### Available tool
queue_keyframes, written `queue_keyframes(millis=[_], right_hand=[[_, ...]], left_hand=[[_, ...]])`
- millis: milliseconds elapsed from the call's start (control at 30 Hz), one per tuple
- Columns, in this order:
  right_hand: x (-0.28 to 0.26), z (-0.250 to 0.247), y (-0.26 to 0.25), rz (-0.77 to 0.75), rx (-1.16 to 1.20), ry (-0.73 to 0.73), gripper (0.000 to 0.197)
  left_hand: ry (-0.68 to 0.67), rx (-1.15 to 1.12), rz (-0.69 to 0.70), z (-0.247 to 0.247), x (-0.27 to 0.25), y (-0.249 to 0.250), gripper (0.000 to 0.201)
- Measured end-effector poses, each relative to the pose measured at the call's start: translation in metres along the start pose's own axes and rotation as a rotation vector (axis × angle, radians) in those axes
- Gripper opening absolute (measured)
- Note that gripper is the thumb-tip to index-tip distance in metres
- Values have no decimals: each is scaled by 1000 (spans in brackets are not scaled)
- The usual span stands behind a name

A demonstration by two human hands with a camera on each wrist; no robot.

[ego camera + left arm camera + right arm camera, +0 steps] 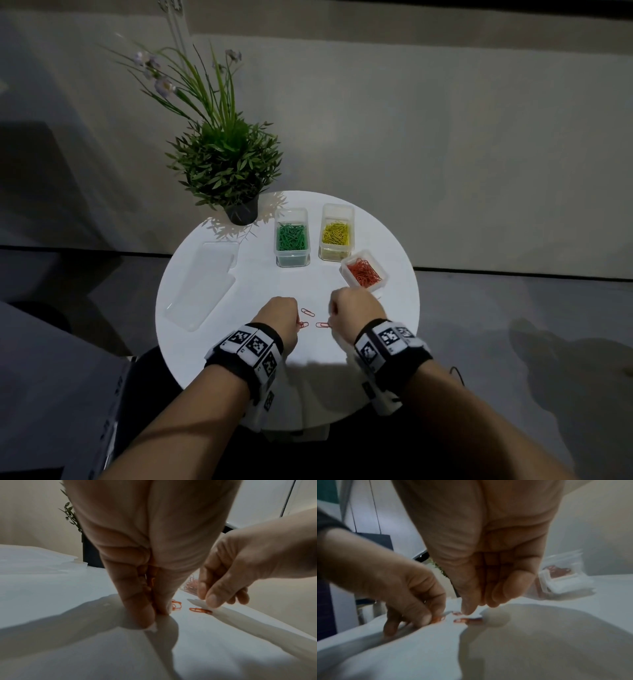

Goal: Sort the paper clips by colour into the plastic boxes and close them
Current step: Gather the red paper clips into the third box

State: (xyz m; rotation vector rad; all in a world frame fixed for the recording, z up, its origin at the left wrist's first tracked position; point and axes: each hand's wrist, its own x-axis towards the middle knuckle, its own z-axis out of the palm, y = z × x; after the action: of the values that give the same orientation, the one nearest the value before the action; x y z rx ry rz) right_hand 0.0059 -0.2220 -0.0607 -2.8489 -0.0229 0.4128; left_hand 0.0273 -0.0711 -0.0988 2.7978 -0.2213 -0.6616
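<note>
Last red clips [307, 312] near the table's [239, 342] front edge: left hand [279, 317] pinches several; right hand [352, 313] curls, grip unclear. Next: red box [364, 270].

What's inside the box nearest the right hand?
The box holds a heap of red paper clips, no lid on. Its near corner is covered by the right hand, so anything there is hidden.

blurred red box [559, 577], right wrist
</note>
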Motion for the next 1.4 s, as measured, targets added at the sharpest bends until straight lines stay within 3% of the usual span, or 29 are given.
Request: queue_keyframes(millis=[267, 433, 700, 1000, 1233, 1333, 1400], right_hand=[[0, 7, -18, -53, -144, -161, 20], [-3, 7, -21, -37, -122, -233, 14], [14, 3, -35, -16, 87, -106, 25], [21, 1, -51, -12, -123, -181, 22], [14, 10, -54, -147, -285, -192, 29], [9, 9, -46, -126, -200, -143, 25], [5, 1, -31, -36, -8, -61, 20]], left_hand=[[58, 55, 59, 6, -11, 5, 14], [61, -109, 55, 2, -13, -3, 13], [172, -395, -36, -1, -27, -27, 10], [282, -554, -140, -19, -39, -56, 11], [290, -606, -128, -26, -42, -45, 10], [290, -633, -97, -29, -42, -33, 14], [285, -669, -62, -32, -39, -23, 16]])
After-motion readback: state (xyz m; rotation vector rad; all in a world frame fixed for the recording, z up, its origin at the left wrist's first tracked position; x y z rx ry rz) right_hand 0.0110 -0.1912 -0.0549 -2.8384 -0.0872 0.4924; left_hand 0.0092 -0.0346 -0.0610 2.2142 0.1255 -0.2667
